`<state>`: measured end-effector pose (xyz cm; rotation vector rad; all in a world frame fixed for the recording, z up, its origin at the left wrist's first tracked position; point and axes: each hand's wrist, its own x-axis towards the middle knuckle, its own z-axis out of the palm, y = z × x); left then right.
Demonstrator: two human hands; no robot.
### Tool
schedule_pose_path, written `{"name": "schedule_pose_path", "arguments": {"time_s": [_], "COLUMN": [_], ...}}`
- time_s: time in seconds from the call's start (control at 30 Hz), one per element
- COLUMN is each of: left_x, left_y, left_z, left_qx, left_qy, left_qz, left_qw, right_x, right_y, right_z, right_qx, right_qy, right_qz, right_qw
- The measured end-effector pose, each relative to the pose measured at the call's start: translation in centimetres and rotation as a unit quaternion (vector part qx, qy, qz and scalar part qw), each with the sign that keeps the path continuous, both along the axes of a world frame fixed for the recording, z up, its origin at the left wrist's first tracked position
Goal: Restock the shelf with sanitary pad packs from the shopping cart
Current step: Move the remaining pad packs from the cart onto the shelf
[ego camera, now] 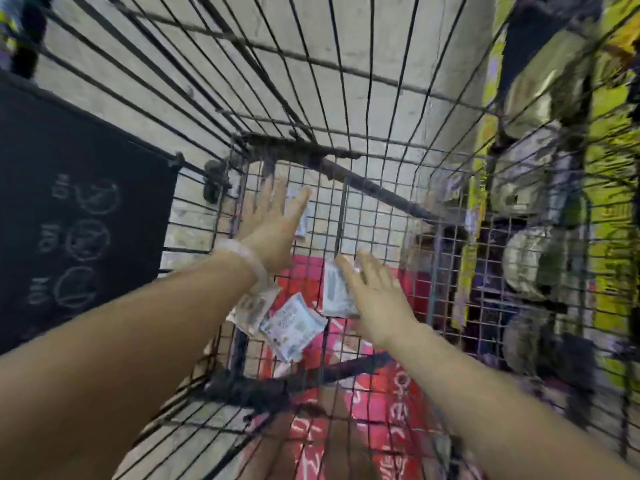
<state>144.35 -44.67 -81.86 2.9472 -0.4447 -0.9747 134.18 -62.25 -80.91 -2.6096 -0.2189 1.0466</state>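
Both forearms reach into cart (346, 98); left hand (273, 226), right hand (377, 299) fingers straight, over packs (294, 323).

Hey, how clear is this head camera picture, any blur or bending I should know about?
Head view: wide-angle bending curves the cart wires; motion blur smears the shelf goods at right and the frame edges; the left hand, right hand and the packs in the cart are soft, pack print unreadable; lighting is even, no harsh glare.
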Motion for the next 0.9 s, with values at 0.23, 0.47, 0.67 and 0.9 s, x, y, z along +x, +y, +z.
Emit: {"name": "schedule_pose_path", "arguments": {"time_s": [0.23, 0.47, 0.67, 0.9], "left_x": [-0.6, -3.5, -4.4, -4.4], "left_y": [-1.9, -5.6, -6.3, -5.8], "left_z": [-0.3, 0.9, 1.1, 1.2], "left_qx": [-0.222, -0.402, -0.463, -0.481], "left_qy": [0.032, 0.152, 0.343, 0.380], "left_qz": [0.251, 0.518, 0.673, 0.633], "left_qw": [0.942, 0.740, 0.464, 0.473], "right_x": [0.4, 0.6, 0.2, 0.2], "right_y": [-3.9, -5.8, -5.6, -5.6], "right_z": [-0.9, 0.4, 1.9, 2.3], "right_qx": [0.050, 0.196, 0.281, 0.314], "right_qy": [-0.078, -0.073, 0.022, 0.045], "right_qz": [-0.200, -0.366, -0.412, -0.412], "right_qw": [0.975, 0.907, 0.867, 0.854]}}
